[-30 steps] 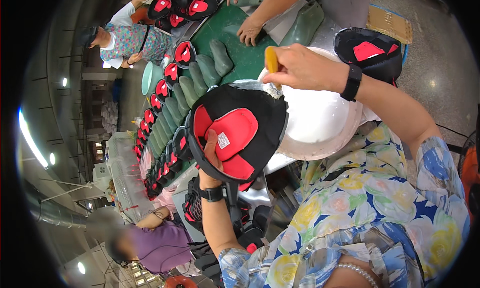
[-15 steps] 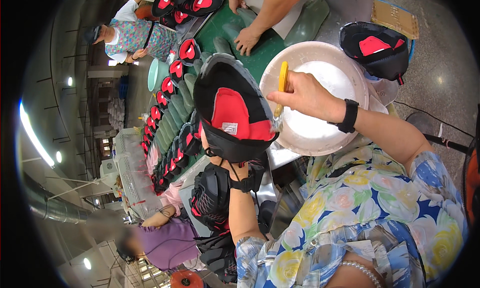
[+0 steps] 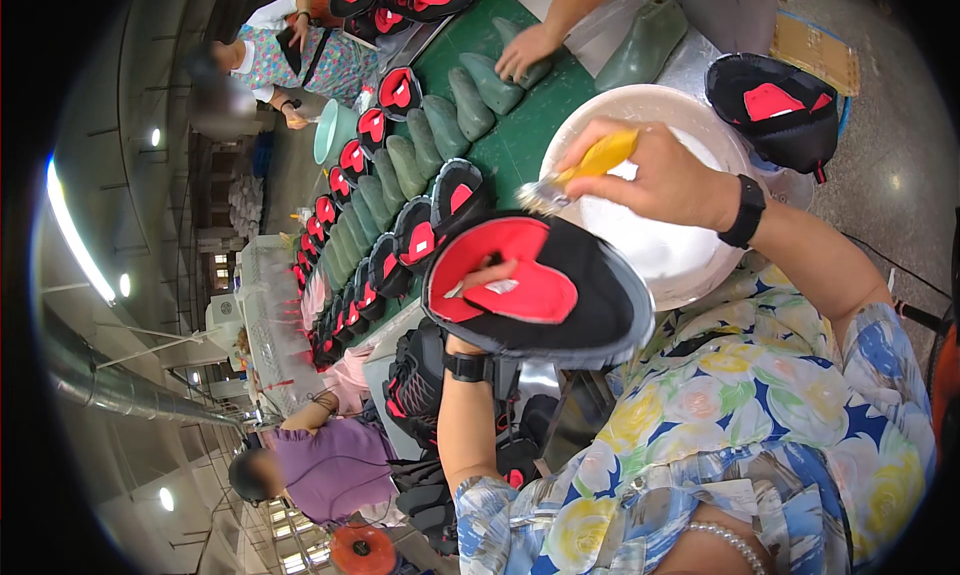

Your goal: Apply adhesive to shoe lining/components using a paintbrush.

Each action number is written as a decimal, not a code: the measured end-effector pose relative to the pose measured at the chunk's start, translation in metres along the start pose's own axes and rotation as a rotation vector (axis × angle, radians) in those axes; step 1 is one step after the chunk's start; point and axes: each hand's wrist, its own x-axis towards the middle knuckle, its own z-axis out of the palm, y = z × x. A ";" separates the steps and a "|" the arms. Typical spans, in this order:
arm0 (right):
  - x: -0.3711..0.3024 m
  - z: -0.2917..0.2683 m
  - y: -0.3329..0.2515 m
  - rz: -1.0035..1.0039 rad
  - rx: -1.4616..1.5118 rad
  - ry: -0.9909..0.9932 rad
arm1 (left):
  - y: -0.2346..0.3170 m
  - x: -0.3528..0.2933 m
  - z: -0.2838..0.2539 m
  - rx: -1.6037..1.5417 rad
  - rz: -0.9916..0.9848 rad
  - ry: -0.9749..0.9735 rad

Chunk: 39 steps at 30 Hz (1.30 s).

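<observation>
My left hand [image 3: 487, 275] is closed on a black shoe upper [image 3: 605, 285] with a red lining and a grey lower edge. Some fingers show through its opening; the upper hides the rest of that hand. In my right hand [image 3: 672, 180] is a brush [image 3: 603, 155] with a yellow handle, gripped between thumb and fingers. Its pale bristles are just above the upper's far edge, and I cannot tell whether they touch. Beneath the right hand stands a pale pink basin [image 3: 640, 97] holding white liquid [image 3: 665, 237].
Rows of green shoe lasts [image 3: 425, 145] and red-lined uppers [image 3: 400, 93] line a green table [image 3: 530, 140]. Another upper [image 3: 780, 115] lies right of the basin. A co-worker's hand [image 3: 530, 50] touches a last. Black uppers [image 3: 415, 375] are piled beside my left forearm. Two more people are at left.
The upper has turned and tipped, its pointed end swinging from far to the right. My right hand has lifted the brush off its edge and tilted it. The co-worker's hand has moved along the lasts.
</observation>
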 end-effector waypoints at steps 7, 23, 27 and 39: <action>0.025 0.045 -0.002 -0.645 0.000 -0.151 | 0.039 0.024 0.042 -0.370 -0.223 -0.008; 0.014 -0.023 0.005 0.196 -0.317 -0.503 | 0.101 -0.005 0.039 -0.645 -0.403 0.133; 0.018 -0.009 0.009 -0.187 -0.150 -0.169 | 0.134 0.014 0.050 -0.720 -0.564 0.164; -0.016 -0.044 0.018 0.221 -0.190 0.043 | -0.090 0.012 0.013 -0.946 -0.222 0.640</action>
